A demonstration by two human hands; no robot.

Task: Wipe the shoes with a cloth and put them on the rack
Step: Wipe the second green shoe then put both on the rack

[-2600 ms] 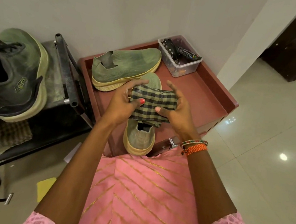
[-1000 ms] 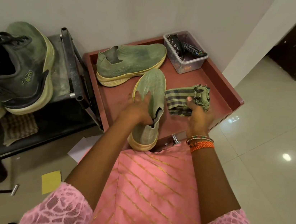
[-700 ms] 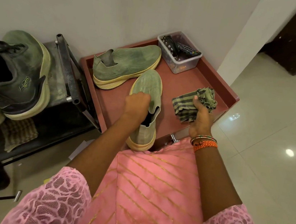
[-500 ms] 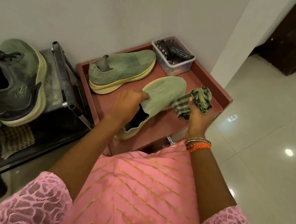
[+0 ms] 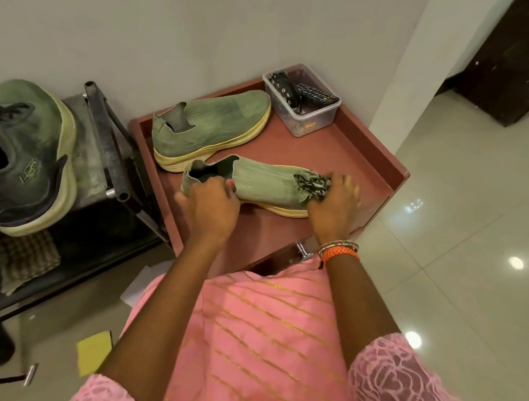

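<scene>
Two green slip-on shoes with yellow soles are over the reddish cabinet top [image 5: 347, 150]. The near shoe [image 5: 258, 182] lies sideways, toe to the right, and my left hand [image 5: 208, 206] grips its heel collar. My right hand [image 5: 334, 199] presses a bunched green checked cloth [image 5: 312, 186] against the shoe's toe. The far shoe [image 5: 212, 123] rests upright by the wall, untouched. A dark metal shoe rack [image 5: 105, 145] stands to the left.
On the rack sits a grey-green laced sneaker [image 5: 17, 154], with another shoe partly cut off and a folded cloth [image 5: 26, 260] below. A clear plastic box [image 5: 299, 104] with remotes occupies the cabinet's back corner. Yellow paper [image 5: 93, 351] lies on the tiled floor.
My left hand took the near shoe by the heel and turned it sideways, toe to the right. My right hand carried the cloth aside, then brought it onto the toe.
</scene>
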